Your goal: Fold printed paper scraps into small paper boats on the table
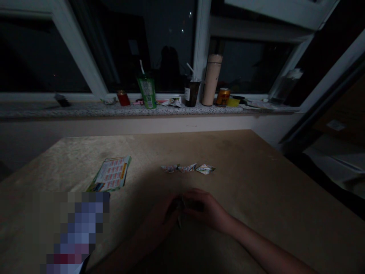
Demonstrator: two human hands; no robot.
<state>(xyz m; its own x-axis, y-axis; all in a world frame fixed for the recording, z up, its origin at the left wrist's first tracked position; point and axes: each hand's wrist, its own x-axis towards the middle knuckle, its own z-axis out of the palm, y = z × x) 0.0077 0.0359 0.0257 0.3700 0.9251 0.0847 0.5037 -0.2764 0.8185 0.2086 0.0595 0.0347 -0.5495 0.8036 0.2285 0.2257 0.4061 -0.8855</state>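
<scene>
My left hand (167,211) and my right hand (209,208) meet low over the table, fingers closed together in deep shadow. Between their fingertips is a small piece of folded paper (179,220), its shape hard to make out in the dark. Beyond the hands lie folded paper pieces in a row: one at the left (170,168), a boat-like one in the middle (187,168) and a flatter diamond-shaped one at the right (205,169). A stack of printed leaflets (112,173) sits to the left.
A blurred-out bright object (81,228) stands at the lower left of the wooden table (242,160). Along the windowsill (171,111) are a green cup (147,91), a dark cup with a straw (191,92), a pink flask (211,82), a gold can (223,97) and a red jar (123,98).
</scene>
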